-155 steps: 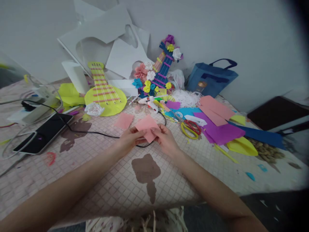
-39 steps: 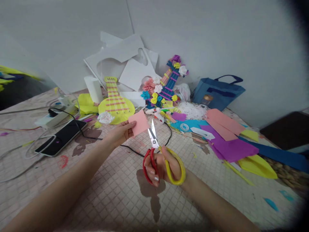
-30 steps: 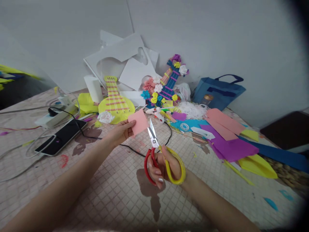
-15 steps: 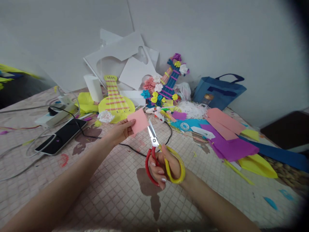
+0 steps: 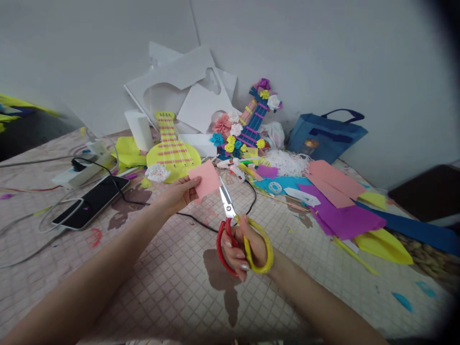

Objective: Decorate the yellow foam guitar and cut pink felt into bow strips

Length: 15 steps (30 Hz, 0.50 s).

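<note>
While my left hand (image 5: 179, 194) pinches the small pink square of paper (image 5: 205, 178) by its left edge, thumb and fingers clamped on it, the sheet hangs in the air just in front of the flat yellow paper guitar (image 5: 172, 153). My right hand (image 5: 244, 247), nearer me and right of the guitar, curls its fingers through the loops of the red-and-yellow-handled steel scissors (image 5: 227, 211). The blades are together, with the tips at the square's right edge; I cannot tell whether they touch it. A flat black phone (image 5: 91, 201) lies left of the guitar.
</note>
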Tool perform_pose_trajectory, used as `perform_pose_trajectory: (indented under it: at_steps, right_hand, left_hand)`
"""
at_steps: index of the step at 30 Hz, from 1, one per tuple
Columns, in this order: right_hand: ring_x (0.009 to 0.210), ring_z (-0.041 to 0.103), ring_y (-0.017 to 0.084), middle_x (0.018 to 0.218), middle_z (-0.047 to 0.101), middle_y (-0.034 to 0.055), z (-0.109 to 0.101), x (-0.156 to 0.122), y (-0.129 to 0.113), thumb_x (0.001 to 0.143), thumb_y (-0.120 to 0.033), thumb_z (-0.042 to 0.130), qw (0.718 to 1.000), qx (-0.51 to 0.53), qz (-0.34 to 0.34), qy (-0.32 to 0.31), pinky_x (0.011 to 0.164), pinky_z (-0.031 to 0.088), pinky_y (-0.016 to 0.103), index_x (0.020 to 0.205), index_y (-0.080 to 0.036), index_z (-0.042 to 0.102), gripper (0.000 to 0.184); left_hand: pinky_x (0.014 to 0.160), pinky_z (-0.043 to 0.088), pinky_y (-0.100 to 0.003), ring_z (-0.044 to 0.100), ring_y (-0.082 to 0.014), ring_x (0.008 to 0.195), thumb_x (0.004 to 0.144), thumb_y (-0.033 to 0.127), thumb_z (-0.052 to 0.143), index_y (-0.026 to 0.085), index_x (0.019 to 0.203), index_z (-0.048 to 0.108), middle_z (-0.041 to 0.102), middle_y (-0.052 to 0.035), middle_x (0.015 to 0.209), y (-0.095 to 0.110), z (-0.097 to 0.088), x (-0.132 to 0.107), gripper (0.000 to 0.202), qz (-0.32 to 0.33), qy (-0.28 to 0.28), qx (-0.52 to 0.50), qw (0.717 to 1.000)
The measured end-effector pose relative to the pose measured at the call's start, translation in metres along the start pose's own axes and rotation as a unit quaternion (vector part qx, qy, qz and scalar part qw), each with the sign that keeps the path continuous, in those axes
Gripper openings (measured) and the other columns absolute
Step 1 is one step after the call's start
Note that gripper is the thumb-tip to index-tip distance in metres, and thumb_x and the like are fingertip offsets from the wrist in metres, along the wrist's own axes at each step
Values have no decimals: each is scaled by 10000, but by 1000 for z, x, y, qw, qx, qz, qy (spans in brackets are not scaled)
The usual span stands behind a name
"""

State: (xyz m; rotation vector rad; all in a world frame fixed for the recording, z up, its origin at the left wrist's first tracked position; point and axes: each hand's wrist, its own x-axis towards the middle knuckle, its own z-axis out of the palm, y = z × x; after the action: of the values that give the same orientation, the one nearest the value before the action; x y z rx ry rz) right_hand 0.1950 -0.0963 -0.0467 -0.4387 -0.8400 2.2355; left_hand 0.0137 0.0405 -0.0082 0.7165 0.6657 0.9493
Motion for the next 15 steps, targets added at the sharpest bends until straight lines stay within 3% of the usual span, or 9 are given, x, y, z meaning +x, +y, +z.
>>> perform_pose_trajectory:
  at_steps: [6,15]
  right_hand:
    - [426,453,92,562,453,-37,3,-2,0,798,-775,205,1000,-10,2,-2,391,471,258,841,-145,524,708]
    - [422,428,85,568,444,-42,7,-2,-3,788,-783,209,1000,-10,-3,7,405,464,256,821,-150,515,705]
  left_hand:
    - [553,545,-190,657,-117,575,789,70,614,103,794,676,712,-56,711,-1,2,-2,71,2,-26,18,999]
    - [592,551,-206,655,-123,576,787,78,617,108,808,693,711,-65,686,-4,1,-2,84,-3,-47,41,998]
